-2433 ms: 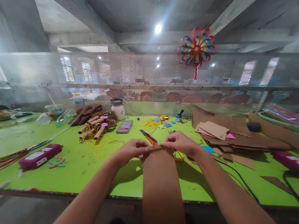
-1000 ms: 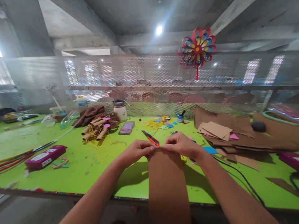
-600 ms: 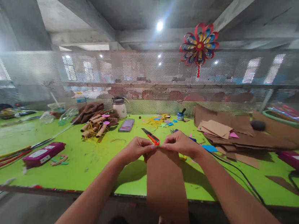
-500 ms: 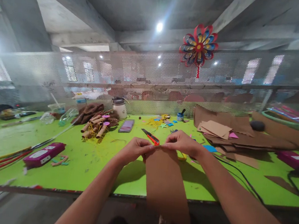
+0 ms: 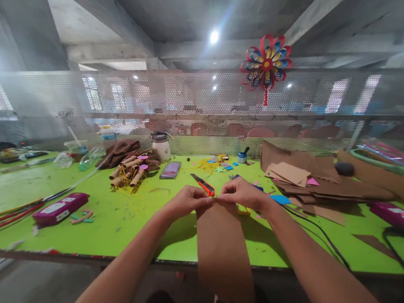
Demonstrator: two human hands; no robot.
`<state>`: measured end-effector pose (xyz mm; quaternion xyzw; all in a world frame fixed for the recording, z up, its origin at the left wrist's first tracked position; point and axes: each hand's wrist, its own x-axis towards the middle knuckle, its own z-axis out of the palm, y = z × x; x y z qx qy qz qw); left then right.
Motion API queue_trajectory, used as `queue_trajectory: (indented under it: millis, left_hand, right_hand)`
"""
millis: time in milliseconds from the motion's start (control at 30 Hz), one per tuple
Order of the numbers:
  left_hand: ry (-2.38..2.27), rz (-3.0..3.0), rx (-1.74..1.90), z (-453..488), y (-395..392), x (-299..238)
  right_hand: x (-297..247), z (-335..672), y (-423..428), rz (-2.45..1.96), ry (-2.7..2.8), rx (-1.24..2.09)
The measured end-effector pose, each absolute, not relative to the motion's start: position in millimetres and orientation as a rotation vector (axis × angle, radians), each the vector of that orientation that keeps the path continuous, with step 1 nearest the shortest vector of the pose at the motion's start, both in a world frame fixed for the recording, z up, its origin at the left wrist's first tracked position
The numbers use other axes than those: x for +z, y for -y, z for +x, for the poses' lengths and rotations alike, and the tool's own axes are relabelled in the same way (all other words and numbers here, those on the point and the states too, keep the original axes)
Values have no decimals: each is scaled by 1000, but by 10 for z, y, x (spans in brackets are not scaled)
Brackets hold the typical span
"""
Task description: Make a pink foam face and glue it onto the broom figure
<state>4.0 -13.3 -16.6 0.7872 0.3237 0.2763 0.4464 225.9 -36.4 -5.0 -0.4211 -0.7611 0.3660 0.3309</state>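
A long strip of brown cardboard (image 5: 225,248) hangs from the far end in my fingers down over the table's front edge toward my lap. My left hand (image 5: 187,203) pinches its far left corner. At the far right corner my right hand (image 5: 239,193) grips the same end, fingertips close to the left ones. The end between them looks folded or curled, though the fingers partly hide it. Just beyond lies an orange utility knife (image 5: 203,185) on the green table. A yellow-handled tool (image 5: 243,211) is partly covered by my right hand and the strip.
Rolled brown paper tubes (image 5: 129,171) with yellow string lie left of centre, near a phone (image 5: 170,170) and a white jug (image 5: 161,145). Brown sheets (image 5: 330,187) are stacked at right. Purple power strips (image 5: 60,209) sit on both sides; a black cable (image 5: 324,235) crosses the right.
Both hands keep their pinch on the cardboard's far end, with small finger movements; the right hand has come slightly closer to the left. The view has shifted a little.
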Motion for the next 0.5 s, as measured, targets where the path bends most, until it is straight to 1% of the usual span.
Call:
queue_trajectory:
  millis: [133, 300, 500]
  left_hand:
    - [-796, 1940, 656, 21, 129, -182]
    - [-822, 1945, 653, -7, 181, -128]
    - [-821, 1881, 678, 2, 224, -81]
  right_hand:
    - [-54, 2265, 359, -1095, 2000, 966]
    - [-50, 2309, 378, -1053, 1931, 1102]
    - [-29, 2359, 396, -1021, 1862, 1146]
